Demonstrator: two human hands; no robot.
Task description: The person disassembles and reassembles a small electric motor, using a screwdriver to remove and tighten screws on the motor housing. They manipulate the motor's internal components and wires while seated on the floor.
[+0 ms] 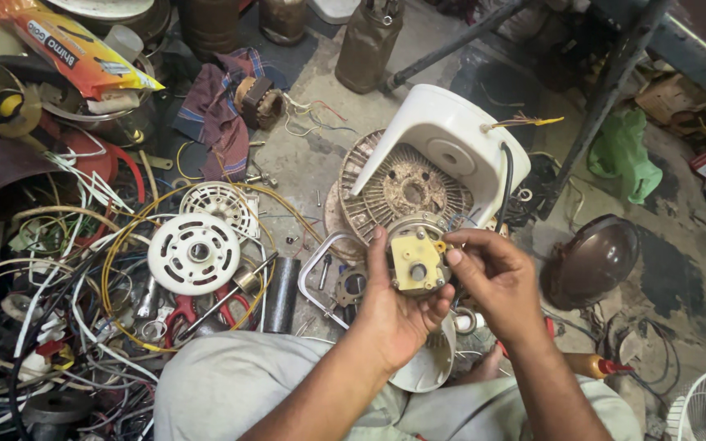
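My left hand (392, 309) grips a small round motor with a pale yellow gearbox (415, 260) on its face, held up over my lap. My right hand (492, 276) pinches the gearbox's right edge with thumb and forefinger, next to a small orange part. Just beyond the hands stands a white fan housing (443, 135) with a rusty slotted motor grille (402, 189) and a black cable running down its side.
A white round slotted cover (194, 253) lies on a tangle of wires at the left, with red-handled pliers (183, 312) below it. A brown dome-shaped cover (592, 260) sits at the right, a screwdriver with an orange handle (592, 365) by my knee, a green bag (621, 151) behind.
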